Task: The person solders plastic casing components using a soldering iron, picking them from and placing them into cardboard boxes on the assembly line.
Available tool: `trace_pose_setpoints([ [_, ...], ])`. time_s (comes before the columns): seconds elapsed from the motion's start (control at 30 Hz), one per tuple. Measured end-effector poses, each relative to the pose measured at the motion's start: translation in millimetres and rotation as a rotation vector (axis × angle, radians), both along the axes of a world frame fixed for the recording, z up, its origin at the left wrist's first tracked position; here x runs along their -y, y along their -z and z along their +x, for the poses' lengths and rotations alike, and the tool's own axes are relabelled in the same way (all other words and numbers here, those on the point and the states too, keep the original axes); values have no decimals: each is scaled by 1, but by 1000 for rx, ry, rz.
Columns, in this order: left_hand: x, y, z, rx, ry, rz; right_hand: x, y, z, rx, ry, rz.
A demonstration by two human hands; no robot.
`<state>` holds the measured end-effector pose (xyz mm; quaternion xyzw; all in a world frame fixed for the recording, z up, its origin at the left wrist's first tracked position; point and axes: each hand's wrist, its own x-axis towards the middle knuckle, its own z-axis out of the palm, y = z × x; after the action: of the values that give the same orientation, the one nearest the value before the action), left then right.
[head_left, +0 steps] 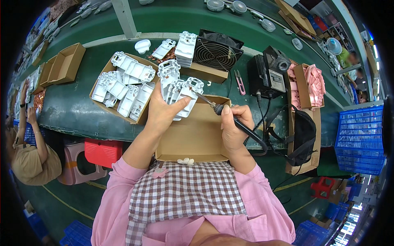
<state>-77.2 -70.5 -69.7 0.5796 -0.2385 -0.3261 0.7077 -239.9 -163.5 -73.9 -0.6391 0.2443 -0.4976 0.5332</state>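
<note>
My left hand is wrapped round a few white plastic housings, held over the far left part of a shallow cardboard box. In my right hand is a soldering iron, gripped like a pen, its cable running off to the right. The iron's tip points at the upper end of the nearest housing; whether it touches cannot be made out. To the left, a carton is heaped with similar white housings. A stack of them stands behind my left hand.
A black fan stands at the back, with red-handled tweezers right of it. Further right are a black soldering station, pink parts in a carton and a black bag. A co-worker sits at the left.
</note>
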Motion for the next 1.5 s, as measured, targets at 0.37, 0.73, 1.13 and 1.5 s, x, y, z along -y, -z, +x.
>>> trace_pose_setpoints([
  [0.37,-1,4,2,0,0,11,-1,0,-1,97,9,86],
  [0.73,-2,1,0,28,23,26,-2,-2,0,73,-14,90],
  [1.13,-3,6,1,24,37,11,-3,-2,1,50,-18,64],
  [1.5,0,3,-1,8,72,-22,-4,-1,-5,193,-9,7],
])
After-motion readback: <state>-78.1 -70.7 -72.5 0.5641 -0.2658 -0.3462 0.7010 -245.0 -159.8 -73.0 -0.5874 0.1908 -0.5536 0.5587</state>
